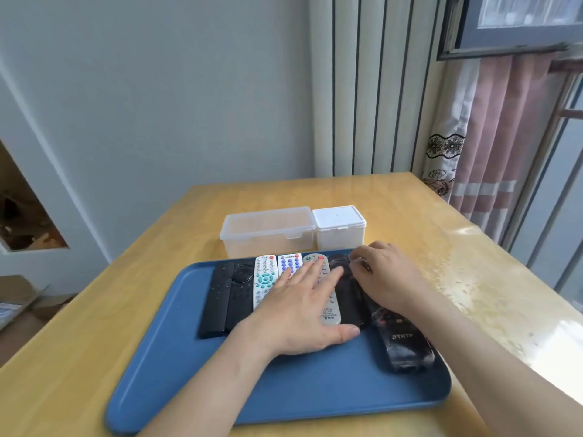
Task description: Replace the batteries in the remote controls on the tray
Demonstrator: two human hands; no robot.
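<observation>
A blue tray (pixel 284 386) lies on the wooden table and carries several remote controls in a row. From the left there are two black remotes (pixel 225 294), a white one with teal buttons (pixel 263 279), a white one with purple buttons (pixel 288 263), a grey one (pixel 329 307) and a black one (pixel 342 272). A glossy black remote (pixel 403 342) lies at the tray's right. My left hand (pixel 303 310) rests flat, fingers spread, across the white and grey remotes. My right hand (pixel 385 275) lies on the far end of the glossy black remote, fingers curled around it.
Two lidded plastic boxes stand just behind the tray: a clear one (pixel 268 231) and a smaller white one (pixel 340 227). The table (pixel 473 279) stretches right towards a curtain (pixel 492 137) and window. A wall is behind.
</observation>
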